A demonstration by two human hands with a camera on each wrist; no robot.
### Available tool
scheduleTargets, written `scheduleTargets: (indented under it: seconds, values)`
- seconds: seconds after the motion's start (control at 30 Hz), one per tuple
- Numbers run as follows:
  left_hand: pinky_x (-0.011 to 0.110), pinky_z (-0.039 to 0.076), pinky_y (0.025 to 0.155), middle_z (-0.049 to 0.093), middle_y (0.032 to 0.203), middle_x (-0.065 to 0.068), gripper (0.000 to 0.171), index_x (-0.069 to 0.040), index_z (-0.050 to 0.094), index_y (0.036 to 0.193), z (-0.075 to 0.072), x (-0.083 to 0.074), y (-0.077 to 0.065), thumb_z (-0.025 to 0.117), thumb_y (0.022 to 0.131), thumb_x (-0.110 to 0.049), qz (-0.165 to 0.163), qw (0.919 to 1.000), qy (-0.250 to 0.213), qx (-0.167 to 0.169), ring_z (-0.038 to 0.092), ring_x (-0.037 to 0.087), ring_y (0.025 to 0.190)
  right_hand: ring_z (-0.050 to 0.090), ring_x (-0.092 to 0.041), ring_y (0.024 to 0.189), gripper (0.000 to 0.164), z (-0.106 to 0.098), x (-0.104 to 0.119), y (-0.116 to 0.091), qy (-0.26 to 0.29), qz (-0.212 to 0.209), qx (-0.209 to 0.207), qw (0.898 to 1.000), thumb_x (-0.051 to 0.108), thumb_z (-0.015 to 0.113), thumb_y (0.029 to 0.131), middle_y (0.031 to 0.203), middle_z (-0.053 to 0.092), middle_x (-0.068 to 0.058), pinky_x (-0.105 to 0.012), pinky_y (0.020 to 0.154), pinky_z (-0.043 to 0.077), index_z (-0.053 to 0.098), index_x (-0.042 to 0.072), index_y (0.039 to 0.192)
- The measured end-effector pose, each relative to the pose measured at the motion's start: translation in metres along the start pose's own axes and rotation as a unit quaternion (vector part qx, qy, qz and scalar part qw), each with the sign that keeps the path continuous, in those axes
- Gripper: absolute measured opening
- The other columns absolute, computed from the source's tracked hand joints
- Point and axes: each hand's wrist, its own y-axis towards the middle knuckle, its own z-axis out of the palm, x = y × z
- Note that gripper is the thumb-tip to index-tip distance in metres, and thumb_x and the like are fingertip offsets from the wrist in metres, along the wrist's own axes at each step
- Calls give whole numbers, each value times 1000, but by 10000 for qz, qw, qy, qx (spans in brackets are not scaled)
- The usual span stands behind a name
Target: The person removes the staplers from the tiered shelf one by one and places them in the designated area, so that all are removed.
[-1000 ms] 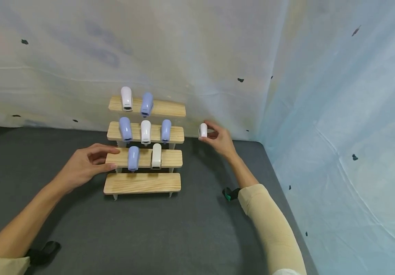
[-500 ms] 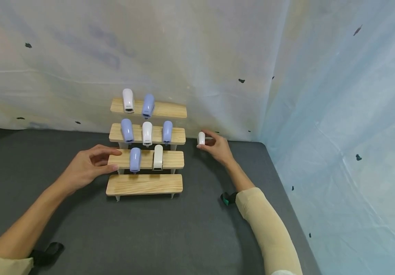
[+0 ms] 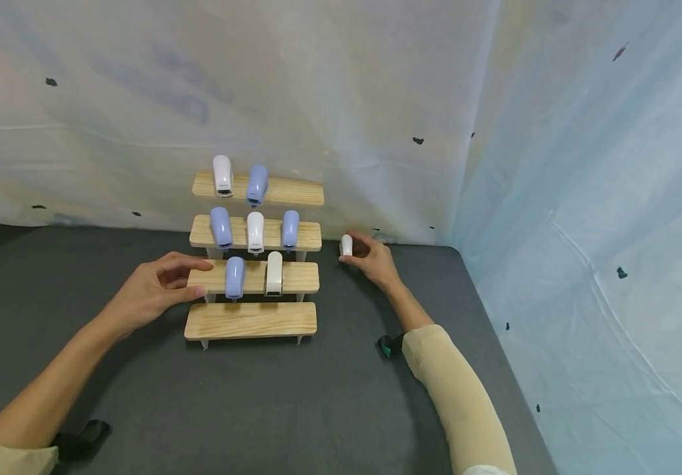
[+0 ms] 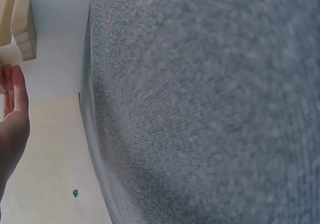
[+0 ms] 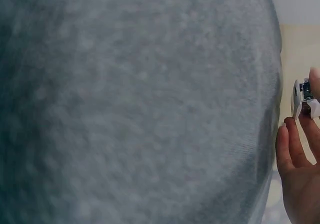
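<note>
My left hand [image 3: 150,290] grips the left end of the second-lowest board of a stepped wooden display rack [image 3: 250,321]. In the left wrist view, the fingers of that hand [image 4: 15,119] lie by the board ends at the left edge. To the right of the rack, my right hand [image 3: 376,262] pinches a small white stapler [image 3: 346,245] between thumb and fingers. The right wrist view shows this stapler [image 5: 300,97] at the fingertips, partly cut off by the frame. A blue stapler [image 3: 235,277] and a cream stapler [image 3: 274,273] stand on the gripped board.
Higher up are a white stapler [image 3: 255,232] between two blue ones, and on the top board another white stapler [image 3: 222,175] beside a blue stapler [image 3: 257,185]. The bottom board is bare. A dark grey cloth [image 3: 293,409] covers the table; a pale sheet [image 3: 376,99] hangs behind and at right.
My right hand has come down and slightly left with the white stapler in its pinch. My left hand keeps its grip on the rack; the head view has shifted a little.
</note>
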Motion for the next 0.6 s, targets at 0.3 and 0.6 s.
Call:
scheduleTargets:
  seconds: [0.3,0.6]
  values:
    - [7,41,90,53,127,6,43,-10,63,130,0,1,1,74,92,-26,-145,9999,58,53,51,-4,111,67,-22,103,65,5,-4,2,-75,273,-106,9995,28,83,82,122,68,-10,-36,82,56,58,15,141]
    - [7,41,90,53,126,6,44,-10,63,130,-1,2,1,75,91,-27,-170,9998,78,25,51,-2,111,68,-22,101,65,8,-6,5,-243,294,-32,9993,28,83,83,123,68,-10,-36,86,54,57,15,141]
